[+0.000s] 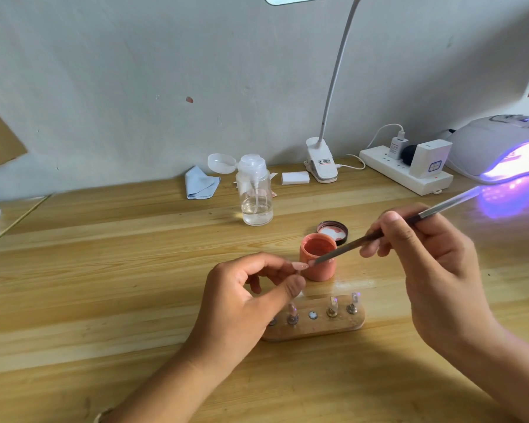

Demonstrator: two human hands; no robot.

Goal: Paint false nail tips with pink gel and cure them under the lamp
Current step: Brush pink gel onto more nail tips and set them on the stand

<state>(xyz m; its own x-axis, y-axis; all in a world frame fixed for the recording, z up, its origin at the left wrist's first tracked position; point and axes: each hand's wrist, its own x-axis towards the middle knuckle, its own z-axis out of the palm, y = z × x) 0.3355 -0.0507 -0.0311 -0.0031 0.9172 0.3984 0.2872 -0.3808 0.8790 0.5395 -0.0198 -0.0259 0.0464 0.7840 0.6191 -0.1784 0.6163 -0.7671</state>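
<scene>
A: Nearest of all, the wooden holder (318,329) is seen lying on the surface (104,270); small metal pegs (351,308) are set along it, and nail tips (333,302) are carried upright on three of them.

B: Just behind its left end the left hand (242,297) is held up; a stick (297,271) is pinched between thumb and forefinger, and the pink nail tip (297,265) is borne on top of it, lying roughly level.

A: The right hand (434,264) is curled round the brush (364,239), gripped pen-fashion; the handle is slanted up to the right and the bristle end is placed at the right edge of that pink tip; whether contact is made cannot be told.

B: Directly behind the tip, the pink gel jar (318,271) is stood open; its lid (333,231) is laid upturned just behind it, pink smears shown inside.

A: Farther back a clear pump bottle (255,193) is found, partly filled, cap flipped open; a blue cloth (200,183) is crumpled to its left, white pads (295,178) stacked to its right.

B: Against the wall a clip lamp (321,166) is stood; a power strip (406,175) is laid to its right, plugs fitted; at far right the curing lamp (498,148) is lit, violet light thrown onto the surface.
</scene>
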